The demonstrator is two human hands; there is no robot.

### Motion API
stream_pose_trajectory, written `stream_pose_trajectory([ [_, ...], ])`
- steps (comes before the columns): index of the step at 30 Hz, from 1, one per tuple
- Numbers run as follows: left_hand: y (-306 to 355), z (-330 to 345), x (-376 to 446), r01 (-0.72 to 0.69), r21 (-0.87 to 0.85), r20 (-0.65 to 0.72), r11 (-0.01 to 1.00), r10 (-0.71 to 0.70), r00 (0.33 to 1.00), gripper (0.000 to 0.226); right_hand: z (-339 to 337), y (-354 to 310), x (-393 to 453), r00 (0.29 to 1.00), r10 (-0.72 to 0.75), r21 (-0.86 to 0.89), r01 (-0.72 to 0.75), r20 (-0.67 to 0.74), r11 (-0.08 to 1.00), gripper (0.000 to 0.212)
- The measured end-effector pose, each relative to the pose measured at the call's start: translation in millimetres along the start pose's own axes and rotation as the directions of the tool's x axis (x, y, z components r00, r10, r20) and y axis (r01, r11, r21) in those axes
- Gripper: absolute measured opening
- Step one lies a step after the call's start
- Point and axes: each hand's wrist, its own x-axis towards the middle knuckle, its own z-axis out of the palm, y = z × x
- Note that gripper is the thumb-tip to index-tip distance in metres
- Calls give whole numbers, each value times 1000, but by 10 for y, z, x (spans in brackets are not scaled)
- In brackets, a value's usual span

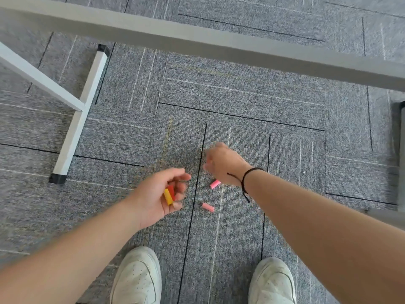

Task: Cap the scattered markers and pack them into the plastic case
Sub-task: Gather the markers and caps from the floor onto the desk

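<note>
Marker caps are the only task items in view: a yellow cap [168, 196] and a red cap [171, 191] sit in the left hand [157, 194], whose fingers [182, 187] are curled loosely around them. Two pink caps lie on the carpet floor [241, 110], one [214, 183] just beside the right hand [221, 163], the other [208, 207] nearer the shoes [138, 275]. Right-hand fingers are blurred; whether they are apart or pinching anything cannot be told.

Risks, as judged: the loose left grip could spill the caps while the person bends, and the nearer pink cap could be stepped on.

Surroundings: a white table leg [81, 110] stands well left of the pink caps and a grey crossbar [219, 44] runs beyond them; neither blocks the reach. No markers or case are visible.
</note>
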Motion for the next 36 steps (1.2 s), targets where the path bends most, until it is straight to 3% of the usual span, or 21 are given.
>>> stream_pose_trajectory([
  [1,-35,13,28,-13,131,-49,991,20,999,23,-27,10,-27,995,92,259,-99,39,961,28],
  [2,-77,36,57,-24,298,-101,954,56,993,25,-67,22,-84,982,158,548,-189,104,815,29],
  [3,-123,58,86,-34,471,-144,881,115,983,26,-122,22,-175,968,169,793,-249,185,556,27],
  [5,-229,107,142,-91,768,-121,634,283,952,21,-231,22,-415,956,86,959,-282,279,18,21],
  [6,-276,139,169,-137,866,-41,481,343,939,19,-254,39,-522,960,38,954,-272,278,-128,22],
  [7,-315,188,187,-170,926,42,337,356,934,20,-268,49,-624,965,-13,943,-260,263,-208,21],
  [9,-368,274,234,-178,979,141,96,307,941,25,-267,73,-779,968,-110,925,-247,225,-288,9],
  [11,-366,330,287,-163,984,175,-65,261,949,26,-264,104,-877,968,-155,902,-241,198,-357,17],
  [14,-358,380,372,-166,965,216,-204,253,943,24,-238,136,-963,975,-89,878,-222,203,-425,28],
  [18,-387,435,464,-170,925,254,-339,222,941,28,-219,191,-1013,931,173,913,-256,322,-318,42],
  [20,-405,442,490,-187,948,241,-256,196,951,28,-216,225,-1025,881,303,926,-303,363,-228,49],
  [21,-407,431,503,-196,972,217,-132,173,961,28,-219,232,-1037,865,338,928,-324,370,-185,52],
  [23,-345,395,487,-162,941,141,297,94,986,24,-208,252,-1043,856,361,929,-350,371,-123,51],
  [25,-224,346,379,-101,656,160,748,-7,987,17,-182,260,-1037,855,368,927,-370,365,-59,47],
  [26,-162,319,307,-79,487,219,870,-34,975,14,-163,266,-1023,857,374,927,-374,353,-18,44],
  [28,-50,279,131,-54,271,314,961,-35,949,11,-142,266,-991,864,384,926,-374,325,57,36],
  [30,25,253,-16,-50,142,362,989,-4,932,17,-134,268,-947,887,357,926,-356,293,125,29],
  [36,45,262,-245,-8,-119,324,993,47,945,45,-59,269,-786,926,329,825,-329,186,460,31],
])
